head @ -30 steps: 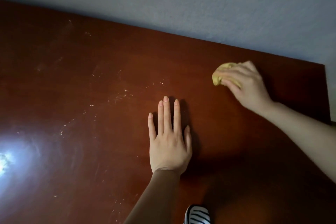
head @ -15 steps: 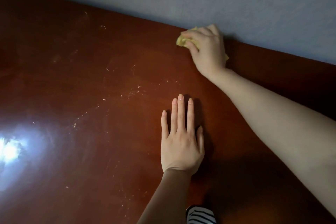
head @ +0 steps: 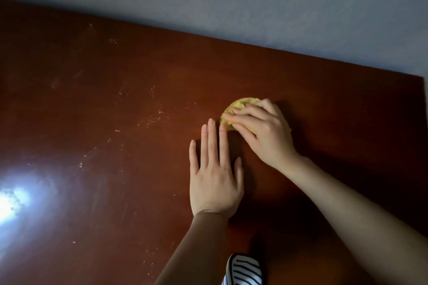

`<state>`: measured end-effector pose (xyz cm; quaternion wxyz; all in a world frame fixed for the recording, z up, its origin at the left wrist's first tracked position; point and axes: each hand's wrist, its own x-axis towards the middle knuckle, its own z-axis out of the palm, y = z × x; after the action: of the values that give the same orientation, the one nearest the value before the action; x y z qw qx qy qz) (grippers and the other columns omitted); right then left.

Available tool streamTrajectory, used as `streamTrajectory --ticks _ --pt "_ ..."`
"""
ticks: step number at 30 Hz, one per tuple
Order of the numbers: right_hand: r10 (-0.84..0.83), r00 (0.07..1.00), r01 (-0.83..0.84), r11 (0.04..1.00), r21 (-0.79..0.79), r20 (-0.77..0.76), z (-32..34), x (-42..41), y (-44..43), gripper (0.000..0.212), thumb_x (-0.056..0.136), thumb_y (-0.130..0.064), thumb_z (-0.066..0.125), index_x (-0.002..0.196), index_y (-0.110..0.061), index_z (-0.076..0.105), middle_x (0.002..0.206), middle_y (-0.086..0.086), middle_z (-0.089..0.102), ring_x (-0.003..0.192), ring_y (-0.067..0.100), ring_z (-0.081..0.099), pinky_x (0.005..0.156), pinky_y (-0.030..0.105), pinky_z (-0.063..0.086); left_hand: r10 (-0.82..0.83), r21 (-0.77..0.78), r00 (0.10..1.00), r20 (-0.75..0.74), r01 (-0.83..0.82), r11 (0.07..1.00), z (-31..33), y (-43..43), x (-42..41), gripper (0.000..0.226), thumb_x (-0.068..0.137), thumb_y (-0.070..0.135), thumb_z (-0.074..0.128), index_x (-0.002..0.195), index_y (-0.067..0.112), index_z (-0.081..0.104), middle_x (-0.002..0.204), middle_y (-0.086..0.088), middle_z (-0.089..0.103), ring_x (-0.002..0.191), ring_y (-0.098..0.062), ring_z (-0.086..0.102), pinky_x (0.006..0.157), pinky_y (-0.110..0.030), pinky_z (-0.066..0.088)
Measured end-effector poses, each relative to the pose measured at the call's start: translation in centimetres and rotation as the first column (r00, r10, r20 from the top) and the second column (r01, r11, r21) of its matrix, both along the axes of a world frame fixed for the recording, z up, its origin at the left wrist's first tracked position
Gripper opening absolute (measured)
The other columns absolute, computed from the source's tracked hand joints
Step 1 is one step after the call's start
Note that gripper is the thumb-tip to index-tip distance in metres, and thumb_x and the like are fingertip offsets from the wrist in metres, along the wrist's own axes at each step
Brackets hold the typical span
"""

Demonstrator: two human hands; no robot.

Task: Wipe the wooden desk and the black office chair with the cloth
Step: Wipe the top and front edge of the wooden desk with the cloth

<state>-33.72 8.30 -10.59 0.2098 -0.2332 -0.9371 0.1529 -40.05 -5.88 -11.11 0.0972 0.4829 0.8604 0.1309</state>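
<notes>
Fingers (head: 240, 114) of the right hand (head: 266, 132) are curled down over the yellow cloth (head: 240, 105), pinning the bunched wad flat against the wooden counter (head: 115, 169) rather than lifting it. Half a second ago this hand and the cloth were up at the back edge, right where the counter meets the grey wall (head: 254, 7); now they have swept back toward the person and sit in the middle of the surface. A second ago the hand was farther right, so the stroke reads as a loop across the right half, which I judge to be well covered by now. Pale scratches or dust streaks (head: 152, 120) lie to the left of the cloth, and I take that side to be the part still waiting for a pass. Most of the cloth is hidden under the palm; only a crescent shows beyond the fingertips, on their far and left side. The left hand (head: 215, 178) lies flat and spread on the counter, holding nothing, apparently as a brace, much as it did a second ago. Its index fingertip sits just beside the cloth's near edge, possibly touching it, though the dim light makes that hard to settle. A striped garment (head: 243, 271) shows at the bottom edge. No black office chair is in view, so that part of the job looks not yet begun.
</notes>
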Motion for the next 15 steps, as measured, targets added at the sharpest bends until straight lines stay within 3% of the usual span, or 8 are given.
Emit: streamTrajectory --ticks 10,13,15 --pt "-0.258 0.966 0.259 0.964 0.058 -0.035 -0.1 7.9 3.4 0.024 0.087 -0.014 0.065 0.11 -0.013 0.071 0.1 0.004 0.07 0.083 0.03 0.054 0.077 0.04 0.047 -0.001 0.0 1.0 -0.01 0.001 1.0 -0.2 -0.2 0.0 0.064 0.096 0.037 0.031 0.151 0.008 0.017 0.158 -0.012 0.012 0.146 -0.025 0.01 0.118 -0.041 0.006" --pt "-0.471 0.882 0.471 0.881 0.048 -0.007 0.2 9.4 7.0 0.026 0.089 -0.01 0.063 0.113 -0.013 0.07 0.104 0.007 0.069 0.084 0.033 0.052 0.077 0.038 0.043 -0.001 0.013 1.0 -0.014 0.001 1.0 -0.3 -0.2 0.0 0.064 0.096 0.037 0.031 0.151 0.008 0.018 0.158 -0.013 0.012 0.146 -0.025 0.011 0.118 -0.041 0.006" --pt "-0.638 0.77 0.638 0.77 0.033 0.016 0.3 10.7 9.5 0.028 0.091 -0.013 0.057 0.118 -0.014 0.068 0.107 0.009 0.068 0.088 0.035 0.051 0.079 0.035 0.04 -0.007 0.019 1.0 -0.017 0.008 1.0 -0.4 0.0 0.1 0.064 0.096 0.037 0.03 0.151 0.008 0.018 0.158 -0.013 0.012 0.146 -0.025 0.011 0.118 -0.042 0.007"
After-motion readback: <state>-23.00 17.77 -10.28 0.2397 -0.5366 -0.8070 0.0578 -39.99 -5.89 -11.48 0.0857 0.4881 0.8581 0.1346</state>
